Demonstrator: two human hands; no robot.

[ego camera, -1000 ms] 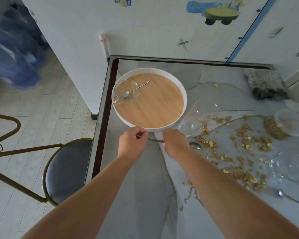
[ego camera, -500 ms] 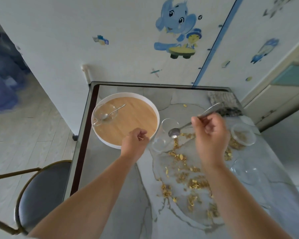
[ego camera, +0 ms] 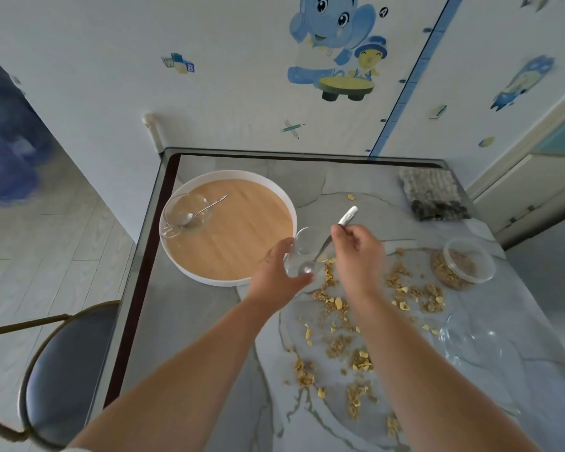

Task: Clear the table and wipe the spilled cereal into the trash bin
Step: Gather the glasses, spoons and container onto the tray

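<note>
Here, nearest me, a round dark-cushioned chair (ego camera: 62, 370) with a thin metal frame sits at the left edge of the grey, marble-veined table (ego camera: 193, 321). The spilled cereal (ego camera: 331, 301) lies between and around my forearms on the smooth tabletop, in crumbly tan clumps and pale yellow flakes. To the right of it stands a wide glass bowl (ego camera: 470, 340), clear, shallow and apparently empty. Further on, my left hand (ego camera: 274, 275) curls round the side of a small glass (ego camera: 302, 246), thumb on the near wall, just beside the tray's rim; I cannot tell how far it is tilted. My right hand (ego camera: 359, 256) pinches the handle of a metal spoon (ego camera: 322, 247), with the scoop end low against the glass and the handle tip pointing up and away. Left of my hands is the round tray (ego camera: 209, 278), which has a white rim and a wood-grain floor. At its far left it holds a handled glass bowl (ego camera: 186, 212) with a second spoon (ego camera: 209, 207) leaning in it. Off to the right, a clear plastic tub (ego camera: 463, 264) lies on its side, with brown cereal inside. Beyond that, a nubbly grey cloth (ego camera: 433, 199) lies folded near the far corner, under a white wall (ego camera: 242, 76) with blue cartoon stickers.
</note>
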